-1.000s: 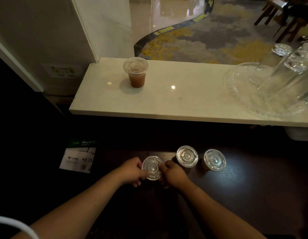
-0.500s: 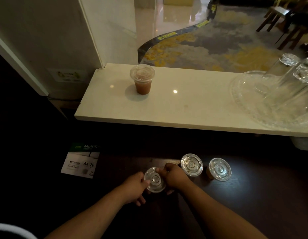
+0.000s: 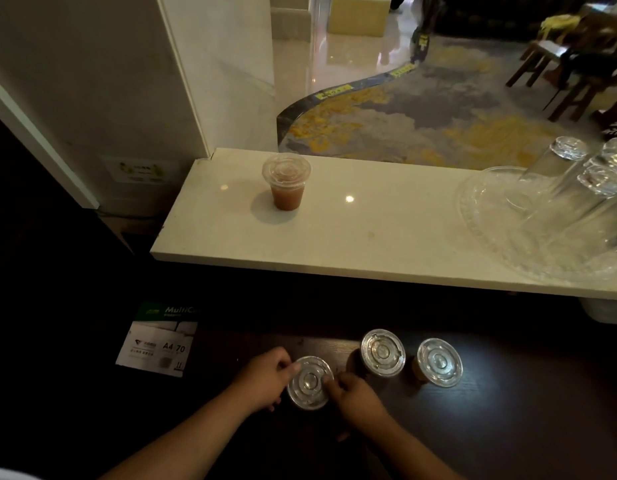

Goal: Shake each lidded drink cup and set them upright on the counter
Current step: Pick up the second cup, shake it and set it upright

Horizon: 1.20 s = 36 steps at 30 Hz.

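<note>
Three clear lidded cups stand on the dark lower table. My left hand (image 3: 265, 379) and my right hand (image 3: 352, 398) grip the leftmost cup (image 3: 310, 382) from either side, fingers curled at its lid rim. The middle cup (image 3: 382, 352) and the right cup (image 3: 438, 362) stand untouched to the right. A fourth lidded cup (image 3: 287, 185) with pinkish-brown drink stands upright on the white marble counter (image 3: 369, 237) above. The bodies of the three lower cups are mostly hidden under their lids.
A clear glass tray (image 3: 490, 237) holding several upturned glasses (image 3: 556, 181) fills the counter's right end. A pack of A4 paper (image 3: 158, 337) lies at the left of the dark table. A white pillar (image 3: 127, 81) rises behind the counter's left end.
The held cup has shifted slightly toward me between my hands and tilted a little. The camera view has tipped upward, showing more of the room beyond the counter.
</note>
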### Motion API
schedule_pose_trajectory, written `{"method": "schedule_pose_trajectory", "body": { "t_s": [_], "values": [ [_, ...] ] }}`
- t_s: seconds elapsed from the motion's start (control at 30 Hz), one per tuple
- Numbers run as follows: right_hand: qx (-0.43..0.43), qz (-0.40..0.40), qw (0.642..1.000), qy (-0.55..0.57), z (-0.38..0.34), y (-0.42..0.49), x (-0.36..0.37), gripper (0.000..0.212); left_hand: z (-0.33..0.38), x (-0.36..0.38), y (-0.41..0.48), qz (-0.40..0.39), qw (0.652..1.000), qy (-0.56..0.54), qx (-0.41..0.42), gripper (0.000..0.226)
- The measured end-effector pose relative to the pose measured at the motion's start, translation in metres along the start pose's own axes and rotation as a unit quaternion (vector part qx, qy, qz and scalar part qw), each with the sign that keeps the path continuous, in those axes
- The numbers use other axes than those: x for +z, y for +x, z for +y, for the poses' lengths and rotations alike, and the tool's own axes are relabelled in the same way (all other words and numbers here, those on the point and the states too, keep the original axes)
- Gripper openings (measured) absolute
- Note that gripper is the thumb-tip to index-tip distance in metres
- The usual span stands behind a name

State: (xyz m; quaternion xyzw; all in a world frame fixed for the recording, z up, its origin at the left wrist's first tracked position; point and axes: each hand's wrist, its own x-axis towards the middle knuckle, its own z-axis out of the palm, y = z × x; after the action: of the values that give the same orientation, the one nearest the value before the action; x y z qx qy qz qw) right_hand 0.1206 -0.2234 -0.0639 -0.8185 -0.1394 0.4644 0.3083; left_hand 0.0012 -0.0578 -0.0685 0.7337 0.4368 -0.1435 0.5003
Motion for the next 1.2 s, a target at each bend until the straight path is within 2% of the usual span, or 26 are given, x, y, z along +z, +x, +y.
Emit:
{"method": "schedule_pose_trajectory", "body": {
  "t_s": [0.2,0.4,0.47,0.57,0.67,0.8,0.97,1.1,1.2],
  "values": [
    [-0.030,0.001,0.999,-0.021,-0.026,0.012,-0.006,0.028,-0.001,0.012,-0.012,-0.080,0.996,0.010,-0.023,0.014],
    [-0.026,0.002,0.999,-0.020,-0.033,0.016,-0.009,0.032,0.001,0.012,-0.014,-0.093,0.995,0.005,-0.040,0.021],
    [-0.015,0.015,1.000,0.016,-0.028,0.014,-0.009,0.038,0.006,0.008,-0.012,-0.059,0.997,0.019,-0.052,0.023],
    [0.008,0.031,0.998,0.050,-0.014,0.012,-0.006,0.051,0.018,0.006,-0.007,0.052,0.998,0.025,-0.038,0.029],
    [0.012,0.014,0.999,0.032,0.003,0.009,0.001,0.045,0.020,0.008,0.001,0.092,0.992,0.087,-0.015,0.025],
    [0.004,0.001,1.000,0.023,-0.008,0.005,-0.001,0.033,0.008,0.008,0.005,0.021,0.996,0.088,-0.023,0.028],
    [-0.013,-0.002,1.000,-0.019,-0.028,0.017,-0.010,0.034,0.005,0.016,-0.002,-0.050,0.997,0.053,-0.036,0.023],
    [-0.001,-0.014,1.000,-0.012,-0.033,0.020,-0.013,0.033,0.005,0.018,-0.003,-0.060,0.996,0.054,-0.045,0.021],
    [0.002,0.005,1.000,0.020,-0.029,0.019,-0.013,0.040,0.008,0.016,-0.003,-0.031,0.997,0.059,-0.045,0.024]
  ]
}}
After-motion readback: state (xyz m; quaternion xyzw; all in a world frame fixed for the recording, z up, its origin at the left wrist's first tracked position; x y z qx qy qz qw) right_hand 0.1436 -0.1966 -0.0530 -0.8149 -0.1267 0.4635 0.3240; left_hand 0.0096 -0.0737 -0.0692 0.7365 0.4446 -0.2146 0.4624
